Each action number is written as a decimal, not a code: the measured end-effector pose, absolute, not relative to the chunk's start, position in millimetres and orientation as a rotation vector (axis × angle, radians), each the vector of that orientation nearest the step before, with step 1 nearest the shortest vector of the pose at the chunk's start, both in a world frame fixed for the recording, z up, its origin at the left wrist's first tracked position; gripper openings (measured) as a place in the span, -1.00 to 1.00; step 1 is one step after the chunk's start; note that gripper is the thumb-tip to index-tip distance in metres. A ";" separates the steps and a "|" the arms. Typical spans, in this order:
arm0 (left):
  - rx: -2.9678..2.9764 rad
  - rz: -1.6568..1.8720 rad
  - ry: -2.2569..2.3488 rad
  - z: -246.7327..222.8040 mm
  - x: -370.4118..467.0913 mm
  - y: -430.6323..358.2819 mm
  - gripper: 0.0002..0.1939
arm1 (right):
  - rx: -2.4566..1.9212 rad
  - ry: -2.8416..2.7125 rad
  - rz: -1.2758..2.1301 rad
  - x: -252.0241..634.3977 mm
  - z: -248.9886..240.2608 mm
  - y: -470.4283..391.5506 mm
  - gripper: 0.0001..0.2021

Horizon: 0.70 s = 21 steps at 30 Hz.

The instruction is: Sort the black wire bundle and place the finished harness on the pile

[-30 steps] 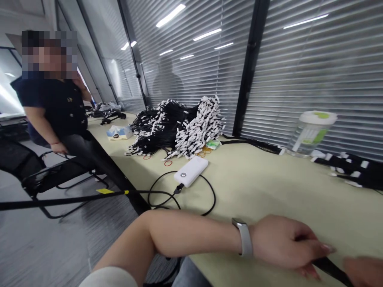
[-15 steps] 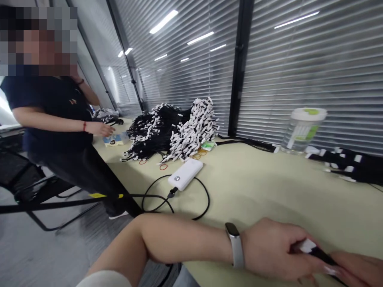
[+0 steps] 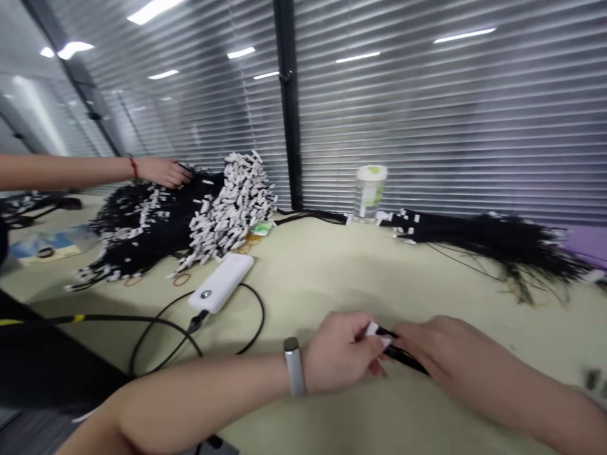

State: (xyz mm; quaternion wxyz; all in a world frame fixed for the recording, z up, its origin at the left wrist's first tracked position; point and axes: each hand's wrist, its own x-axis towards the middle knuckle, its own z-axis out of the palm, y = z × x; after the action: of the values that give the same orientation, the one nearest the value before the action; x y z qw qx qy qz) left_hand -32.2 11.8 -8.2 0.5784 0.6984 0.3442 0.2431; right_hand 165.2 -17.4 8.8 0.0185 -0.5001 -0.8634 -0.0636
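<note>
My left hand (image 3: 336, 351), with a grey fitness band on the wrist, pinches the white connector end of a small bundle of black cables (image 3: 406, 359). Just to its right, my right hand (image 3: 450, 347) is closed over the same bundle, its fingertips partly hidden behind the back of the hand. The cables run between both hands, low over the pale table (image 3: 322, 278). How many cables are in the bundle I cannot tell.
A co-worker's hand (image 3: 165, 172) rests on a big heap of black cables with white connectors (image 3: 232, 202). A white power bank (image 3: 222, 281) with a looping black cord lies left of my hands. Behind stand a lidded clear cup (image 3: 370, 196) and another cable bundle (image 3: 455, 230).
My view has swung right, bringing my right hand and the far cable bundle fully into sight. The co-worker's hand has moved onto the cable heap. Both my hands keep hold of the cables.
</note>
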 end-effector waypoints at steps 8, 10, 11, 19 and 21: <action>1.496 0.596 0.831 2.2 -28.0 10.0 -0.68 | -1.528 -2.679 -0.441 169.1 18.5 -18.0 -0.78; 1.452 0.604 0.841 1.5 -27.8 11.4 -0.67 | -1.539 -2.662 -0.493 177.8 20.4 -16.1 -0.78; 1.434 0.608 0.843 0.6 -27.9 12.1 -0.66 | -1.547 -2.655 -0.512 183.2 21.6 -15.1 -0.77; 1.356 0.643 0.870 1.1 -28.7 16.2 -0.68 | -1.578 -2.617 -0.669 218.7 35.4 -9.4 -0.82; 1.339 0.644 0.895 2.5 -30.9 19.6 -0.70 | -1.612 -2.577 -0.731 225.2 40.5 -8.7 -0.85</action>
State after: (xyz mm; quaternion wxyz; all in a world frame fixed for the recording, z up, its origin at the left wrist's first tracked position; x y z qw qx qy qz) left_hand -30.9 19.6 2.5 0.6470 0.5885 0.3935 0.2830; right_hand 225.2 -8.7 40.5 0.0079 -0.5156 -0.8243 -0.2340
